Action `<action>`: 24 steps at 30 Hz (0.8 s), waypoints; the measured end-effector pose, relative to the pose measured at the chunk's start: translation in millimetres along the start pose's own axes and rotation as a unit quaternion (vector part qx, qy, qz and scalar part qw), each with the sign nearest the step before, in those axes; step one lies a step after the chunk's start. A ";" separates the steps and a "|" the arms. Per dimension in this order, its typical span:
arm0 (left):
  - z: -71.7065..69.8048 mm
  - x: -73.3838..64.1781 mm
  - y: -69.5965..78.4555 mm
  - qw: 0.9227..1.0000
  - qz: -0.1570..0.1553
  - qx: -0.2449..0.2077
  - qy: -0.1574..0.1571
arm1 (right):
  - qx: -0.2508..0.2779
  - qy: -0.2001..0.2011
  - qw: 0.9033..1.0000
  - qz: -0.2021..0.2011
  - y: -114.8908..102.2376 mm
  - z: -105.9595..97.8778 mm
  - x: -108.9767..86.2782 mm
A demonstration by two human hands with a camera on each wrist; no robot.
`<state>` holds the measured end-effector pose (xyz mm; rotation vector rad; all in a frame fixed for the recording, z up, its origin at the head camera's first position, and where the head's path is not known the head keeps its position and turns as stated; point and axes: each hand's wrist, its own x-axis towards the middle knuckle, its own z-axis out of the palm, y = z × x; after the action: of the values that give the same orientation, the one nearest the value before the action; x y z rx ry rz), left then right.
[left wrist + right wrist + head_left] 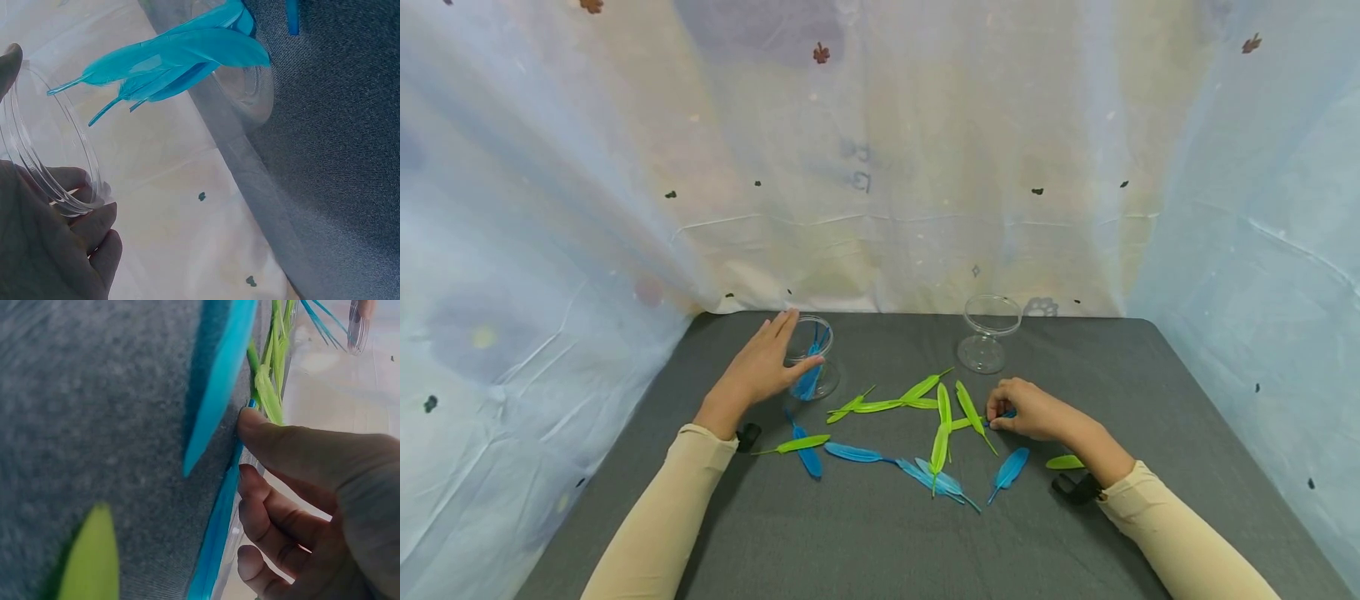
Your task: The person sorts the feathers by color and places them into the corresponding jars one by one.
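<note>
At the back left, my left hand [762,363] holds the rim of a clear footed glass bowl [94,164], thumb on one side and fingers on the other. Several blue feathers [156,62] stand in that bowl, quills up. My right hand [1033,411] is low over the cloth at the right, thumb and fingertips pinching a blue feather [217,537] by its quill end. Close to this hand lie a green feather [973,415] and another blue feather [1009,472]. A further green feather [1064,462] lies beside the right wrist.
A second glass bowl [982,354] stands at the back right, behind my right hand. Several green feathers [880,407] and blue feathers [853,452] are scattered across the middle of the grey tablecloth [850,542]. A patterned curtain [910,167] hangs behind the table.
</note>
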<state>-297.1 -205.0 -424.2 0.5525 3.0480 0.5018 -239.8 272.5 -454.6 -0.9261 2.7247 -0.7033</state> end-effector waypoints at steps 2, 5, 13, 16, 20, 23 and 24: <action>-0.1 -0.4 0.5 1.000 -0.001 0.000 -0.001 | -0.004 -0.002 1.000 0.002 -0.6 -0.1 0.0; -0.3 -0.8 1.4 1.000 0.000 -0.001 -0.001 | -0.014 -0.005 1.000 0.006 -0.8 0.4 0.0; 0.0 -0.7 1.4 1.000 0.001 -0.001 0.001 | -0.031 -0.003 0.999 0.006 -2.1 1.7 -1.7; 0.4 -0.1 1.1 1.000 0.003 -0.001 0.001 | -0.033 -0.006 0.999 0.008 -3.3 1.0 -3.2; 0.9 0.5 0.1 1.000 0.005 -0.002 0.002 | -0.028 -0.005 0.999 0.016 -3.5 -1.0 -4.8; 1.0 0.0 -0.4 1.000 0.005 -0.002 0.004 | -0.020 0.000 1.000 0.014 -1.9 -3.4 -5.0; 0.9 -0.2 -0.4 1.000 0.005 -0.002 0.004 | -0.017 0.002 1.000 0.009 -1.1 -4.3 -5.1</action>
<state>-296.9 -205.2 -425.1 0.5687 3.0529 0.5129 -236.5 276.5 -450.3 -0.9070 2.7531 -0.6564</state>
